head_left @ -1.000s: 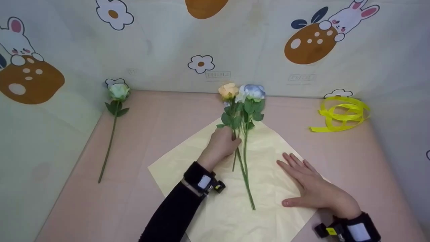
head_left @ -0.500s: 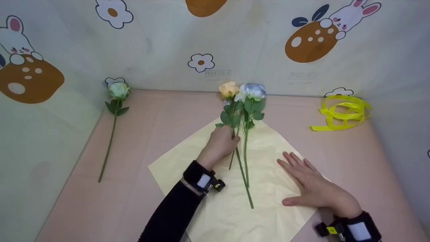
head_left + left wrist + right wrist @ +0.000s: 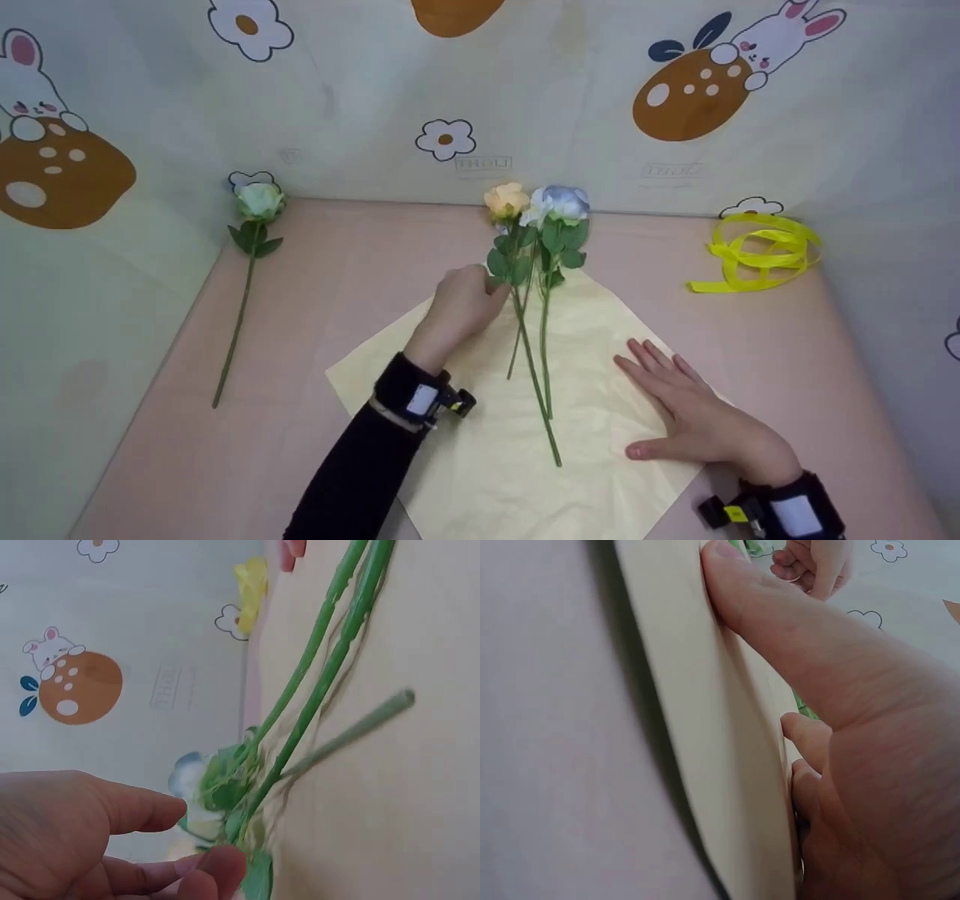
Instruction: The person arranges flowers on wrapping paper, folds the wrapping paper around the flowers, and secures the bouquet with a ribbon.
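A peach artificial rose (image 3: 506, 201) and a blue-and-white artificial flower (image 3: 562, 204) lie on a sheet of pale yellow wrapping paper (image 3: 487, 472), their stems (image 3: 330, 675) crossing. My left hand (image 3: 465, 304) is just left of the stems, beside the peach rose's leaves. In the left wrist view its thumb and fingers (image 3: 150, 810) stand apart, with no stem between them. My right hand (image 3: 694, 412) rests with spread fingers on the paper's right edge. The right wrist view shows its thumb (image 3: 780, 615) lying along the paper.
A pale green artificial rose (image 3: 261, 202) lies alone at the left of the pink table surface (image 3: 322, 300). A loosely coiled yellow ribbon (image 3: 765, 259) lies at the back right. Printed cloth (image 3: 360, 97) rises behind and at the sides.
My left hand has let go of the peach rose's stem and moved slightly left and back. The stems have shifted a little left. My right hand has stayed on the paper.
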{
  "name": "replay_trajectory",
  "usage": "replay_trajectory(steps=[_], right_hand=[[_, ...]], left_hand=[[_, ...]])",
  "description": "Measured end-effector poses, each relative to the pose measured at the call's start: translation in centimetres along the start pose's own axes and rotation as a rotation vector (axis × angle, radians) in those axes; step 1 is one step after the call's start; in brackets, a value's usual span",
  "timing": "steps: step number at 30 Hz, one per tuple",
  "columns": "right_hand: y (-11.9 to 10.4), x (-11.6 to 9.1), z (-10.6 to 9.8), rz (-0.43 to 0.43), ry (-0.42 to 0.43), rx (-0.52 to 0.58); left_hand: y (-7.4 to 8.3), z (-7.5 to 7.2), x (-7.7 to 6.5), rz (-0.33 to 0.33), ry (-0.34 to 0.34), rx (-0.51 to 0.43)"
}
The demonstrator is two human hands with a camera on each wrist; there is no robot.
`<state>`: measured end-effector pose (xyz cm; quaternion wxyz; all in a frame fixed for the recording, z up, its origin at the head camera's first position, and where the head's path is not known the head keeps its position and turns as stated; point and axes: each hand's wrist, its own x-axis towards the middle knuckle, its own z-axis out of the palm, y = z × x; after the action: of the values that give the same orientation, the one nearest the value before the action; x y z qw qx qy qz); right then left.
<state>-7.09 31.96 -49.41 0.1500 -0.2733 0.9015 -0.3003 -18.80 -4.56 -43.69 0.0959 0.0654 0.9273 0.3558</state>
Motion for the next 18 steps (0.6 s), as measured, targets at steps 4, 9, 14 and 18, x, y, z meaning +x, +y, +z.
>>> replay_trajectory(steps=[4, 9, 14, 18], right_hand=[[0.0, 0.1, 0.1, 0.011, -0.006, 0.005], [0.0, 0.2, 0.1, 0.019, -0.018, 0.006], [0.2, 0.1, 0.1, 0.020, -0.015, -0.012], [0.2, 0.3, 0.2, 0.015, -0.013, -0.024]], left_hand=[[-3.0, -4.1, -0.6, -0.053, 0.062, 0.121], [-8.8, -10.4, -2.9, -0.138, 0.120, 0.248], [-15.1, -15.5, -5.3, -0.261, 0.210, 0.306], [-19.5, -18.7, -5.7, -0.408, 0.195, 0.331]])
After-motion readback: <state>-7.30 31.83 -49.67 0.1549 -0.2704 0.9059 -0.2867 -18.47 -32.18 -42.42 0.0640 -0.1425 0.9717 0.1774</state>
